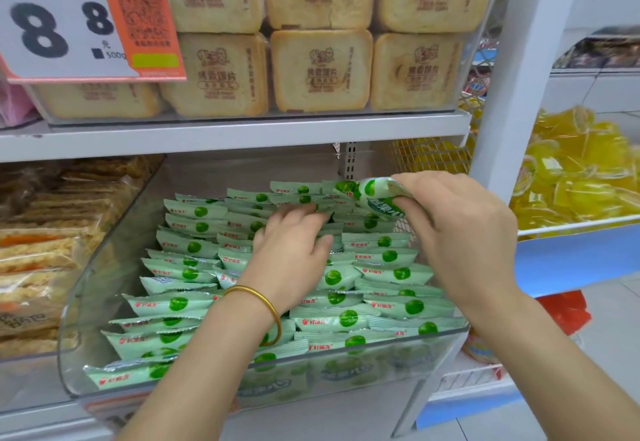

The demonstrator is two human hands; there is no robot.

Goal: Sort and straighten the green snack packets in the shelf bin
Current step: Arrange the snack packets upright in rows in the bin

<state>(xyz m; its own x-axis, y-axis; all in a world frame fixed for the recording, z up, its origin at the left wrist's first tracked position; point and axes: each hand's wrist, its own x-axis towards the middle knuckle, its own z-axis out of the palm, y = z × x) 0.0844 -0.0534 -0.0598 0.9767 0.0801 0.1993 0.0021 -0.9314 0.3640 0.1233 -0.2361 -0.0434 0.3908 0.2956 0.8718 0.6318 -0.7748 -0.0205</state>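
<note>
Grips one lifted packet [377, 196] with the right hand [460, 232], thumb underneath and fingers curled over the top, at the back right of the clear bin [83, 302], just above the rows. Reaches with the left hand [294, 253] into the middle row of green snack packets [187, 274], fingertips bent down among them just left of the lifted packet; cannot tell whether pinching one or only pressing. Hands near each other but not touching, the left lower and nearer the bin's centre. Wears a gold bangle [258, 305] on the left wrist.

Around and beneath both hands: packets in three rough columns, overlapping like tiles from the front wall to the back, most face up with a green dot and a red logo. A few at the front left askew. Behind the clear front wall, more packets, blurred through the plastic.

Directly above the bin: a white shelf board [242, 134] carrying pale square toast packs [322, 70] in a clear box. At the upper left, a price card [52, 25] with large 8s and an orange panel bearing a square code. Left of the bin, behind its curved wall: brown cracker packs [45, 232]. To the right, past a white upright [519, 77]: yellow jelly cups [571, 170] heaped on a wire-edged shelf. Lower right: something red [564, 309], too blurred to tell, and pale floor.
</note>
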